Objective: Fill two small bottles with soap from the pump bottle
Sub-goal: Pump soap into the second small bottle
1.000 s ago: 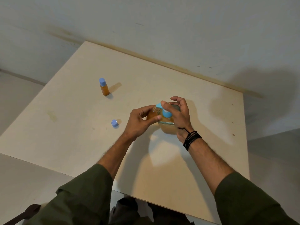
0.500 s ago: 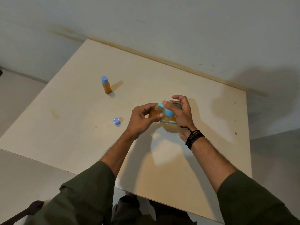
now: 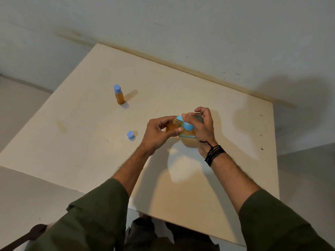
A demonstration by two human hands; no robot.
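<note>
That tiny open bottle (image 3: 171,126) looks light and slippery, so left hand (image 3: 157,134) pinching its body under the spout seems right while right hand (image 3: 201,126) presses the pump bottle (image 3: 188,140) head.

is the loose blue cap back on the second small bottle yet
No, the loose cap lies on the table, apart from the left hand.

table (image 3: 76,142): pale matt wood, smooth, faintly stained | capped bottle (image 3: 119,96): clear plastic, amber soap, matt blue cap | loose cap (image 3: 130,135): blue plastic | pump bottle (image 3: 188,142): glossy clear plastic, blue pump | sleeves (image 3: 94,214): matt olive cloth | wall (image 3: 199,24): matt, scuffed
</note>
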